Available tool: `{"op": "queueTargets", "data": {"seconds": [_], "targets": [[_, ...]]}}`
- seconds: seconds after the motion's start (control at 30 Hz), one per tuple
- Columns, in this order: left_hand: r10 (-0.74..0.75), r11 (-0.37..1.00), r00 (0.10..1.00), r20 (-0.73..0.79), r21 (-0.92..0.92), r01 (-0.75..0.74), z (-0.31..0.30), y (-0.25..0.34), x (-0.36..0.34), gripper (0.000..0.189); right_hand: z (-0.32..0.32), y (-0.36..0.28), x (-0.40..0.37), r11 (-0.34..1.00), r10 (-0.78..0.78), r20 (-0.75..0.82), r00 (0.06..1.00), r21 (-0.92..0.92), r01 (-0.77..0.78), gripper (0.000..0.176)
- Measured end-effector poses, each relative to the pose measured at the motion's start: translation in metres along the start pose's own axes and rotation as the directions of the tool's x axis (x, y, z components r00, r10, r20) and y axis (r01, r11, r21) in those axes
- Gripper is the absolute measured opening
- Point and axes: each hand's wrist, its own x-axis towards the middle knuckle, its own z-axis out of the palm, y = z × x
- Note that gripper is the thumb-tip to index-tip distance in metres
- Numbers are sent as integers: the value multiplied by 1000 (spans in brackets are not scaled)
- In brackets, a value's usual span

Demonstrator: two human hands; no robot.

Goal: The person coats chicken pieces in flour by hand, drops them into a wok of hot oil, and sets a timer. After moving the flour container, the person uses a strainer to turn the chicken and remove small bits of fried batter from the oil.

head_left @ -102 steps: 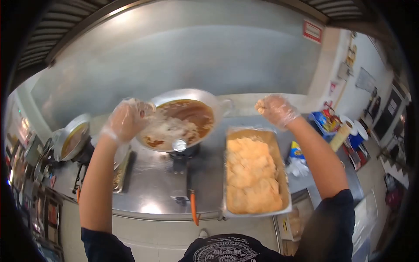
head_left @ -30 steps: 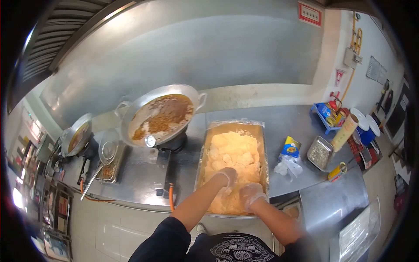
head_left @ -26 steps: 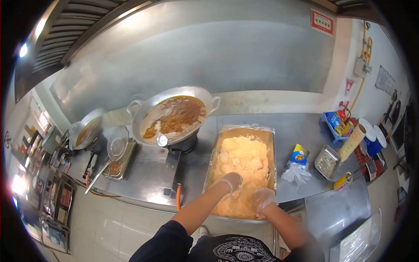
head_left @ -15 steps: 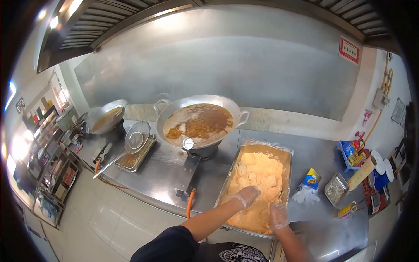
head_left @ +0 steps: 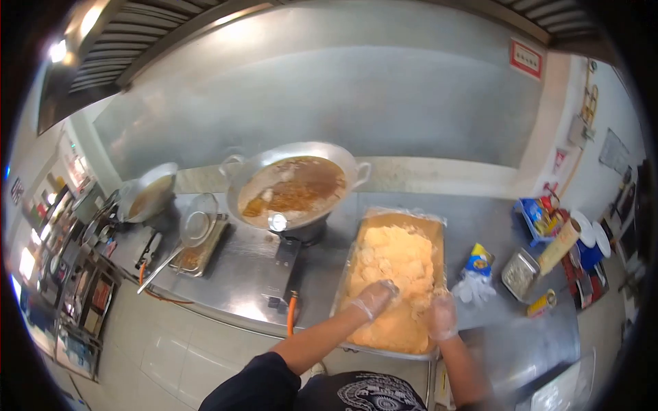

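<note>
Both my hands wear clear plastic gloves and work over a large metal tray (head_left: 451, 236) lined with plastic film. Inside lies a thick bed of pale orange breading (head_left: 391, 333), with several lumpy coated pieces (head_left: 392, 262) towards the middle and far part. My left hand (head_left: 375, 299) is over the left middle of the tray, its fingers curled in; what they hold, if anything, is hidden. At the right wall, my right hand (head_left: 442, 316) is closed beside a crumbly clump of breading, and I cannot make out what is in it.
Left of the tray, a large wok (head_left: 329, 151) of bubbling brown oil stands on a burner, a dial thermometer (head_left: 277, 222) at its rim. A strainer (head_left: 197, 228) rests over a small tray. To the right are a plastic glove (head_left: 474, 288), a metal container (head_left: 521, 275) and a blue basket (head_left: 531, 222).
The whole view has shifted, so the scene sits further left and higher. My right hand has moved up and right to the tray's wall. My left hand's fingers look more curled.
</note>
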Motion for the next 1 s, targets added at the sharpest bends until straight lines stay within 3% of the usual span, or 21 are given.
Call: {"op": "queueTargets", "data": {"seconds": [0.03, 0.1, 0.17, 0.27, 0.3, 0.37, 0.43, 0.53, 0.6, 0.63, 0.7, 0.87, 0.93, 1.0], "targets": [[21, 1000, 999, 30, 0, -21, 8, -11, 2, 22, 4, 5, 2, 999, 12, -56, 998, 36, -10, 24], [-172, 983, 984, 54, -53, 175, -11, 0, 7, 27, -18, 8, 19, 985, 123, -33, 992, 127, -118, 25], [-181, 980, 982, 56, -73, 185, -23, 3, 12, 23, -64, -9, 41, 918, 296, 143, 944, 230, -323, 24], [-233, 955, 972, 13, -187, 232, -48, 25, 20, 20, -97, -20, 51, 880, 332, 108, 937, 322, -349, 25], [-263, 935, 965, -3, -247, 254, -53, 30, 22, 20, -100, -22, 54, 893, 282, -3, 960, 366, -261, 25], [-164, 984, 986, 17, -65, 165, -48, 27, 30, 18, -105, -25, 52, 906, 178, -214, 960, 417, -75, 24], [-111, 993, 990, 90, 44, 108, -32, 21, 18, 20, -74, -22, 20, 927, 78, -137, 987, 375, -21, 7], [-44, 992, 994, 101, 123, 31, -33, 0, 33, 24, -39, 0, 37, 980, -48, -210, 977, 177, 86, 9], [-4, 992, 994, 109, 124, -9, -41, 10, 24, 22, -38, -13, 5, 969, 133, -107, 985, 221, -107, 9], [-56, 998, 989, 140, 29, 53, -44, 10, 27, 18, -44, -13, 4, 907, 306, -2, 952, 304, -291, 11], [-72, 997, 988, 133, 51, 66, -44, 3, 29, 17, -58, -9, 28, 786, 468, 89, 879, 412, -461, 15], [-99, 995, 992, 77, 33, 97, -31, -10, 19, 19, -83, -27, 45, 618, 568, 66, 821, 624, -478, 18], [-110, 994, 994, 11, -15, 110, -42, -2, 16, 18, -79, -30, 39, 601, 553, 135, 822, 618, -507, 16], [-141, 990, 990, 6, -2, 141, -42, -7, 13, 18, -61, -38, 22, 919, 322, 52, 945, 222, -326, 13]]}}
